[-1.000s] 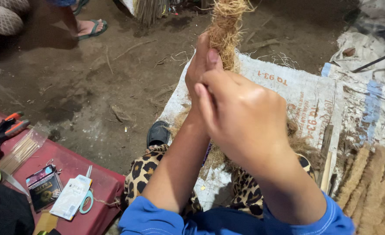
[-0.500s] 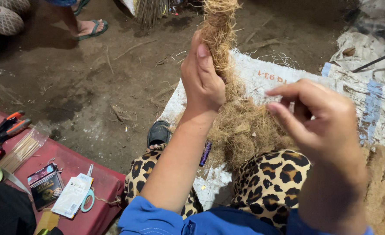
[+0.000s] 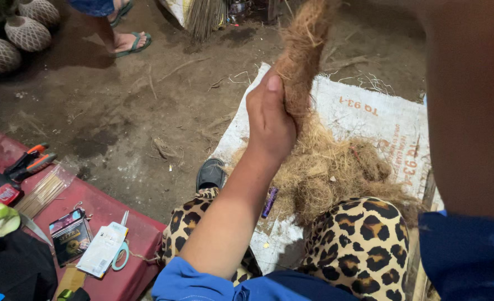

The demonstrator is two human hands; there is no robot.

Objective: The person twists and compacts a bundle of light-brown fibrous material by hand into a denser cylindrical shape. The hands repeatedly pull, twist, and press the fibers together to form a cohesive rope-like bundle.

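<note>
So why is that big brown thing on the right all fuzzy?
In the head view, that is the person's right arm, so near the camera that it blurs, and its hand is out of frame; the left hand gripping the rope-like bundle of brown coconut fibre is sharp, as is the white woven sack; the dirt floor's upper corners sit in dim shadow.

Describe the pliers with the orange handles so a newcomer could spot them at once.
Start at the red table in the lower left corner of the view. Follow its far edge towards the left border, past the clear packet of thin wooden sticks, to the pliers lying by the dirt floor. They alone there have orange-and-black handles; the scissors nearer the leopard-print legs have pale blue loops.
</note>
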